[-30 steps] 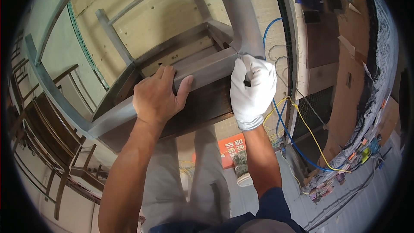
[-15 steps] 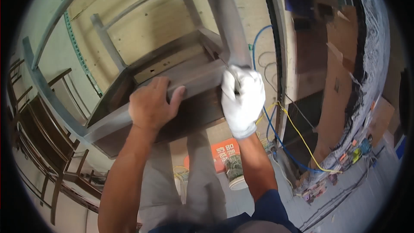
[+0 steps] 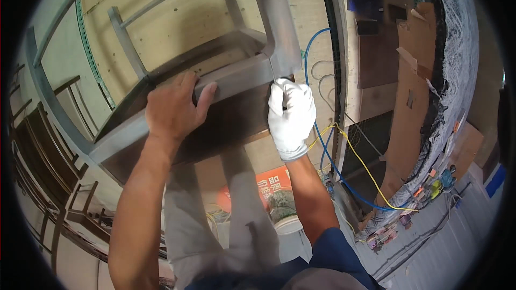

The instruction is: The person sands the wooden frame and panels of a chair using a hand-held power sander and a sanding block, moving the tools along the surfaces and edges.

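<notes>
A grey-brown wooden chair frame lies tipped on a pale wooden work surface, its seat opening facing up. My bare left hand grips the near seat rail, fingers over the top and thumb along the rail. My right hand, in a white knit glove, is closed in a pinch just below the joint where the rail meets the thick leg. A thin dark line runs up from the gloved fingertips along that joint. Whether it is a slim tool or a gap in the wood, I cannot make out.
Blue hose and a yellow cord hang at the right. Beyond them stand torn cardboard and a plastic-wrapped edge. More dark wooden chairs are stacked at the left. A white-rimmed bucket sits below, near my legs.
The chair and both hands sit slightly further left in the picture. My gloved fingers have shifted and now pinch just below the joint. My left hand keeps its hold on the rail.
</notes>
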`<state>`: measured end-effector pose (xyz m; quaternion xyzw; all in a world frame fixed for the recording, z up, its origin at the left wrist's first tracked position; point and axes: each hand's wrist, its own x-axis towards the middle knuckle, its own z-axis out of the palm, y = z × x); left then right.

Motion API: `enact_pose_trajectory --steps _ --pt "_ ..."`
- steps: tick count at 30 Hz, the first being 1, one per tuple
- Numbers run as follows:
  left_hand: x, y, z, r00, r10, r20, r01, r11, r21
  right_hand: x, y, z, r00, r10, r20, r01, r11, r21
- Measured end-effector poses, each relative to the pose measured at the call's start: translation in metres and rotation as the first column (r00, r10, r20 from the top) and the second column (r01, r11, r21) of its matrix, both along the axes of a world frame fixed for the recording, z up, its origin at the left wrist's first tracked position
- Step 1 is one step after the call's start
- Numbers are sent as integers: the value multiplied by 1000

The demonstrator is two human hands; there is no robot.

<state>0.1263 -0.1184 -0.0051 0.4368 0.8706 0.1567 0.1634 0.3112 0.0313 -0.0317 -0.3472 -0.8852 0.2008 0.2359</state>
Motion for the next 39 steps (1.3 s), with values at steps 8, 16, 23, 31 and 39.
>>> enact_pose_trajectory --steps 8,16,23,31,39 --pt "2 4 6 999 34 7 -33 998 -58 1 -3 26 983 -122 135 151 962 -227" --pt "-22 -60 -3 974 -20 -224 85 955 285 24 -103 82 987 -150 62 162 893 -420" --pt "-63 -295 24 805 593 -8 -550 752 364 -47 -264 76 999 -13 -31 -8 794 -608" --pt "-149 -322 -10 576 611 544 -778 613 136 -152 -399 58 998 25 -64 -55 852 -521" --pt "-148 -303 -17 589 714 379 -802 573 166 -167 -429 25 999 -28 -37 15 949 -315"
